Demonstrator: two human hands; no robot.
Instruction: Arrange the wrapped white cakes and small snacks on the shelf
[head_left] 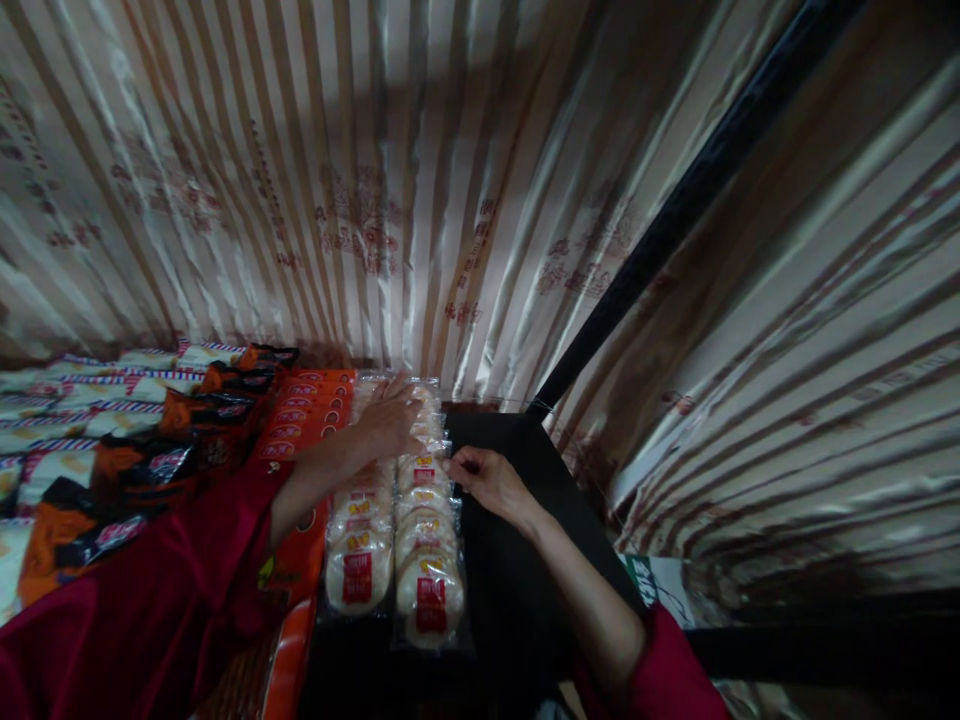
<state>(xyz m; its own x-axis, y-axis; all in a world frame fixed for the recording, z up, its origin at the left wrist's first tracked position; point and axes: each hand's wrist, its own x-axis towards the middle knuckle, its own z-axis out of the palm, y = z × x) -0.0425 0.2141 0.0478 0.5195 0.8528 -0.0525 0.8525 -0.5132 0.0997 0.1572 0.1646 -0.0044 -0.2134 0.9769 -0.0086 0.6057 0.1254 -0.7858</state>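
Observation:
Two rows of clear plastic packets of round, flat white cakes stand close together on a black surface. The left row ends in a front packet (358, 575) with a red label, and the right row in a similar front packet (431, 600). My left hand (390, 420) lies over the far part of the rows, palm down, fingers stretched out. At the outer side of the right row, my right hand (491, 482) pinches what looks like the edge of a cake packet (421, 468) between thumb and fingers. The left hand hides some of the packets beneath it.
Orange-red packets (296, 410) overlap in a row left of the cakes. Farther left lie several rows of white packets (71, 465) and orange-black packets (142, 465). A shiny printed curtain (367, 200) hangs behind, with a dark pole (675, 220) slanting across the right. The black table top (517, 590) extends rightward.

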